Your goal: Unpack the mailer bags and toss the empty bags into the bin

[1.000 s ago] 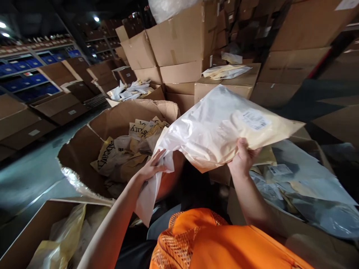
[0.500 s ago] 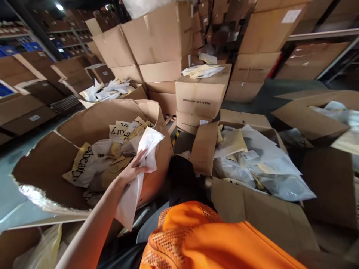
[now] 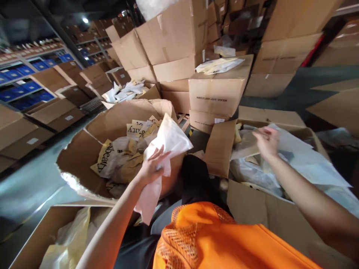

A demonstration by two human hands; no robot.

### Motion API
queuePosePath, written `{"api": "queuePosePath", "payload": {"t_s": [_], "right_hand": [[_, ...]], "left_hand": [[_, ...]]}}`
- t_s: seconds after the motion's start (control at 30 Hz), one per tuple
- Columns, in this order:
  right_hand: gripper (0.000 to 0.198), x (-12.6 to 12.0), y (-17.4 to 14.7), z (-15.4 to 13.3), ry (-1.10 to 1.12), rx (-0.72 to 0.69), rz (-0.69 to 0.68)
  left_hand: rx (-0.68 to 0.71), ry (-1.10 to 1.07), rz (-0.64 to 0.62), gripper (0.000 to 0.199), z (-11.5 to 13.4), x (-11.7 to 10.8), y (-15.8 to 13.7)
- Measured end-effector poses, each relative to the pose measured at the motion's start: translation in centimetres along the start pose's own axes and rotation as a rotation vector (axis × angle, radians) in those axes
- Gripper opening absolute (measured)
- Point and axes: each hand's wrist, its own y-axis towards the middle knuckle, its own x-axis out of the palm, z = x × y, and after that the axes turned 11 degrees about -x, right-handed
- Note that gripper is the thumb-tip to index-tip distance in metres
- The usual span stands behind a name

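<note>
l hand [image 3: 153,165] has a firm hold on a white bag [image 3: 175,139], fingers spread across it; bag's up in the air by the nr right side of the big carton [image 3: 74,155], one end pointing up, other hanging down twd the person's lap. in the carton: a pile of tan & white mailers [image 3: 105,158], some w/ blk lettering. r hand [image 3: 267,142] is over the open box [image 3: 260,203] on the right, fingers bent together at the edge of a greyish bag [image 3: 244,145]; blurred, can't tell if it's gripped. more white & clear plastic bags [image 3: 305,151] in same box. btwn & behind: a closed box [image 3: 215,95] w/ flat bags [image 3: 220,65] on top. lower left: another open carton [image 3: 35,239] w/ yellowish bags [image 3: 74,228].
</note>
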Motion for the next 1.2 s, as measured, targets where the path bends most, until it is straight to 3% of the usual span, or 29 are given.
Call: {"api": "queuePosePath", "payload": {"t_s": [0.1,0.17,0.23,0.37,0.43,0.53,0.6,0.63,0.73,0.8,0.87,0.93,1.03,1.07,1.2], "right_hand": [[0.075,7.0,0.2,-3.6,0.225,-0.307,-0.422],[0.081,10.7,0.5,-7.2,0.357,-0.475,-0.749],[0.078,13.5,1.2,-10.9,0.46,-0.461,-0.891],[0.073,18.5,3.1,-17.1,0.468,-0.435,-0.828],[0.075,21.4,3.2,-19.4,0.397,-0.403,-1.041],[0.07,24.9,2.3,-21.6,0.22,-0.296,-1.487],[0.063,25.8,1.5,-22.4,0.253,-0.195,-1.646],[0.061,25.6,1.2,-22.7,0.35,-0.135,-1.66],[0.059,22.6,1.2,-22.8,0.728,0.016,-1.475],[0.058,19.1,1.6,-22.6,0.861,0.049,-1.222],[0.057,15.3,1.9,-22.2,0.928,0.083,-0.917],[0.056,11.9,1.7,-21.8,0.972,0.123,-0.615],[0.057,8.6,0.4,-21.2,1.014,0.136,-0.311],[0.057,7.9,-0.2,-21.0,1.025,0.126,-0.252],[0.06,7.1,-2.4,-20.8,1.029,0.093,-0.092]], "left_hand": [[0.125,0.107,-0.051,0.075,0.7,0.0,0.0],[0.15,0.159,-0.096,0.071,1.0,0.1,0.2],[0.157,0.183,-0.141,0.061,1.3,0.2,0.4],[0.219,0.162,-0.236,0.045,1.6,0.3,0.9],[0.256,0.141,-0.251,0.042,1.6,0.2,1.1],[0.276,0.124,-0.228,0.042,1.5,0.1,1.0],[0.263,0.144,-0.146,0.045,1.6,0.1,0.6],[0.237,0.171,-0.067,0.047,1.7,0.1,0.3],[0.024,0.247,0.258,0.076,2.1,0.1,-0.4],[-0.194,0.235,0.44,0.103,2.1,0.1,-0.6],[-0.394,0.168,0.532,0.12,1.9,0.1,-0.5],[-0.533,0.041,0.417,0.119,1.3,0.2,-0.1],[-0.546,-0.115,0.037,0.082,0.3,0.2,0.7],[-0.524,-0.124,-0.039,0.073,0.0,0.2,1.0],[-0.501,-0.077,-0.052,0.071,-0.9,0.3,1.3]]}}
